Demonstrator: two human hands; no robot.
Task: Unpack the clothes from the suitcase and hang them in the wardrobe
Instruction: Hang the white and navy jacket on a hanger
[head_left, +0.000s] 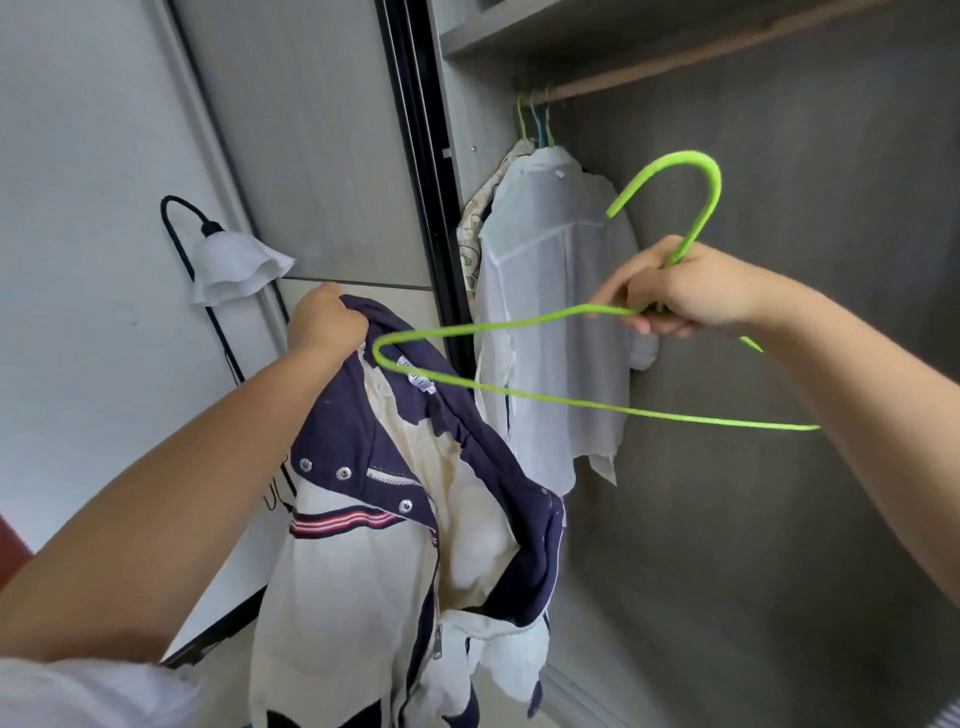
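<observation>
My left hand (324, 319) grips the navy collar of a white and navy jacket (384, 561), which hangs down open in front of the wardrobe. My right hand (680, 291) holds a bright green wire hanger (519, 397) at the base of its hook. The hanger's left end lies just inside the jacket's neck opening, by the label. The wardrobe rail (675, 65) runs across the top right. A white shirt (550, 312) and a patterned garment (470, 244) hang on it at the left end. The suitcase is out of view.
A sliding wardrobe door with a black frame (421, 156) stands left of the opening. A wall lamp with a white frilled shade (234, 270) sits on the left wall. The grey wardrobe back panel (805, 208) lies to the right of the hung clothes.
</observation>
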